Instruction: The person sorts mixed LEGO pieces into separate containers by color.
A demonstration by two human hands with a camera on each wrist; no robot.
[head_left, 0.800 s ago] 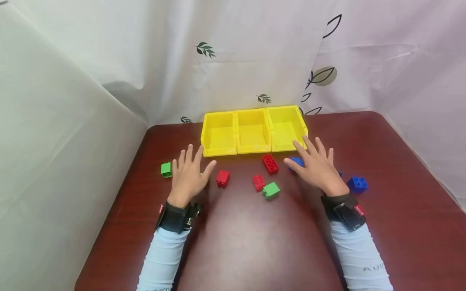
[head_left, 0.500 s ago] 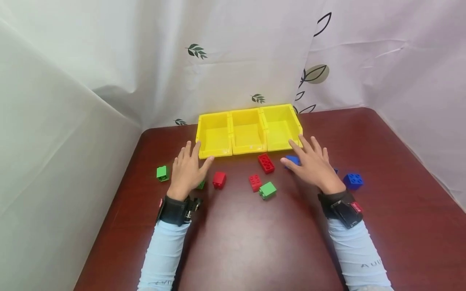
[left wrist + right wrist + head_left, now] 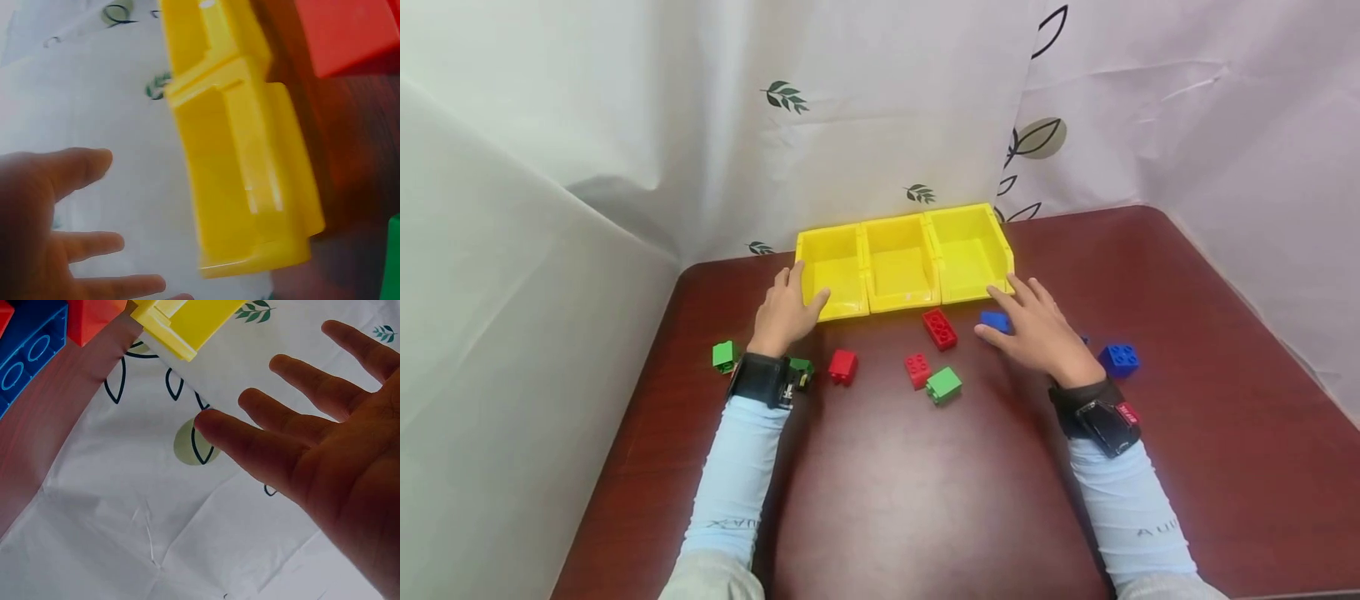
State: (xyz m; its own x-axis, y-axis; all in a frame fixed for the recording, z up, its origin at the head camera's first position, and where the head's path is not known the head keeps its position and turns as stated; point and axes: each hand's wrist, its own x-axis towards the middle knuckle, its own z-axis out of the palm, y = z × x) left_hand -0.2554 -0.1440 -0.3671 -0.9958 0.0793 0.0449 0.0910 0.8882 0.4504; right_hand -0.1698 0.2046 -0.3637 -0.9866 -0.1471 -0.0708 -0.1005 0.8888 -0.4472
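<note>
Three yellow bins (image 3: 902, 258) stand side by side at the back of the table. My left hand (image 3: 784, 312) is at the left bin's outer edge, fingers spread and holding nothing; whether it touches the bin I cannot tell. In the left wrist view the thumb and fingers of that hand (image 3: 81, 225) are apart. My right hand (image 3: 1037, 329) hovers with spread fingers near the right bin's front corner, beside a blue brick (image 3: 995, 322). Nothing lies in its grasp in the right wrist view, where the fingers (image 3: 262, 444) are extended.
Red bricks (image 3: 940, 329) and a green brick (image 3: 943, 385) lie before the bins. Another red brick (image 3: 843, 367) sits further left. Green bricks (image 3: 724, 356) flank my left wrist. A blue brick (image 3: 1119, 360) lies right of my right hand. White curtains (image 3: 880, 108) hang behind the table.
My left hand has moved forward to the left bin, uncovering more of the green brick by its wrist. The right hand stays near the blue brick. The head view has shifted slightly.
</note>
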